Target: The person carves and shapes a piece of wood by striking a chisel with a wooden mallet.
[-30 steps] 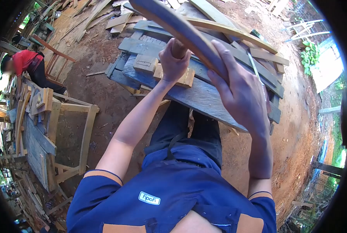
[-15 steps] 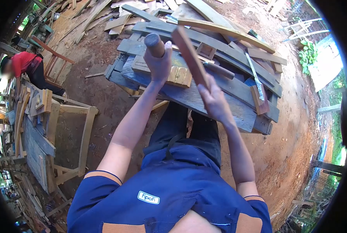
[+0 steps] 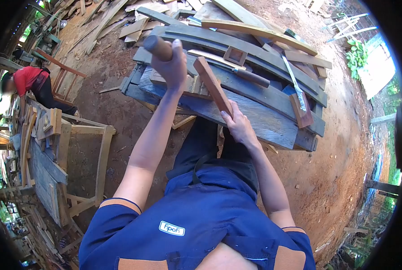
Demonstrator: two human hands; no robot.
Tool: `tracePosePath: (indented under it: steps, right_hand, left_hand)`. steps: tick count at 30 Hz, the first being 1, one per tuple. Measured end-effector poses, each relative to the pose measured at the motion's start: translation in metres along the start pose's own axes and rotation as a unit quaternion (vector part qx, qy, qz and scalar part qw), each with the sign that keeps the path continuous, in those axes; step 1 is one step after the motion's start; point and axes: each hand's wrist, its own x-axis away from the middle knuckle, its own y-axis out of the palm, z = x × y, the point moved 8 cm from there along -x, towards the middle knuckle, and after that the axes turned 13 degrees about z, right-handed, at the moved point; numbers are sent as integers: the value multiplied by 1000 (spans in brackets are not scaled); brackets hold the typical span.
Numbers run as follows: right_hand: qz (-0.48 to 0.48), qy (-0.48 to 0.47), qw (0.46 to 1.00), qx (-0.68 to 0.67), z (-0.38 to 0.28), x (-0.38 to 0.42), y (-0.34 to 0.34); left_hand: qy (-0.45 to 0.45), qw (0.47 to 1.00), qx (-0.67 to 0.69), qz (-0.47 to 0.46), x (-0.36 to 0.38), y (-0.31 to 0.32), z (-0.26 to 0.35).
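From where I stand, the L hand (image 3: 168, 71) is up over the near L part of the plank bench (image 3: 273, 128), fingers wrapped tight round a round wooden handle (image 3: 158, 48), its blunt end tilted up & to the L. Thumb's on the R side, tip up. Can't tell what's at the handle's other end; hand covers it.

R hand (image 3: 240, 125) is lower, by the near edge, fingers clamped on the bottom end of a reddish-brown wood bar (image 3: 212, 84). Bar slants up & L, top end nr the L wrist but apart from it; can't tell if it touches the bench.

Behind the L hand, partly hidden, sit pale wood blocks (image 3: 195, 86). Further along the bench: a square wood block w/ a recess (image 3: 235, 55), a tool w/ dark handle (image 3: 251, 77) just below it, & at the R end a long pale metal strip (image 3: 292, 76) running down to a reddish wood piece (image 3: 305, 118). Loose boards (image 3: 259, 31) are stacked across the far side.

Off to the L, a person in a red top (image 3: 27, 81) bends over a 2nd bench (image 3: 45, 173), w/ wood bits on it. Floor's bare reddish dirt (image 3: 336, 166).
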Motion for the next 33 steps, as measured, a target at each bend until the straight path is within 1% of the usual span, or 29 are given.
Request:
tracePosePath:
  steps: [1, 3, 4, 17, 20, 22, 23, 25, 26, 27, 28, 29, 30, 31, 32, 33]
  right_hand:
    - [3, -3, 1000, -11, 0, 0, 0]
    - [7, -6, 1000, -8, -2, 1, -1]
    - [12, -7, 1000, -6, -2, 1, -2]
    - [16, -1, 1000, 5, -1, 3, -2]
    - [10, 1, 1000, 7, -3, 3, -1]
    - [16, -7, 1000, 7, -3, 2, -1]
    - [16, -8, 1000, 7, -3, 1, -2]
    - [-15, 43, 998, -35, -5, 3, -4]
    - [-15, 41, 998, -34, -5, 0, -9]
    - [-13, 50, 993, -111, -5, -4, -14]
    - [-13, 61, 981, -186, -15, -6, -20]
    - [16, 39, 974, -223, -28, -6, -39]
    - [45, 18, 964, -260, -54, -3, -66]
    - [131, -70, 964, -220, -75, -2, -96]
    - [161, -13, 948, -276, -92, 11, -120]
    - [189, -40, 928, -319, -99, 15, -138]
  left_hand:
    - [1, 1000, -1, 2, 0, -1, -3]
    - [17, 998, -33, -50, 3, 6, -14]
    - [19, 998, -30, -59, 2, 7, -19]
    - [43, 993, -66, -83, -3, 8, -35]
    - [70, 987, -109, -91, -3, 10, -36]
    - [143, 970, -161, -117, 6, 19, -29]
    - [144, 970, -160, -116, 9, 21, -29]
    - [171, 962, -133, -166, 29, 35, -16]
    - [187, 956, -125, -188, 37, 41, -10]
    - [213, 948, -115, -208, 42, 44, -21]
    - [228, 939, -126, -224, 49, 48, -18]
    - [241, 930, -137, -239, 57, 50, -15]
    - [228, 925, -152, -264, 64, 51, -15]
    - [227, 926, -154, -260, 66, 50, -13]
    - [235, 925, -161, -253, 66, 49, -10]
    - [244, 923, -167, -246, 64, 50, -8]
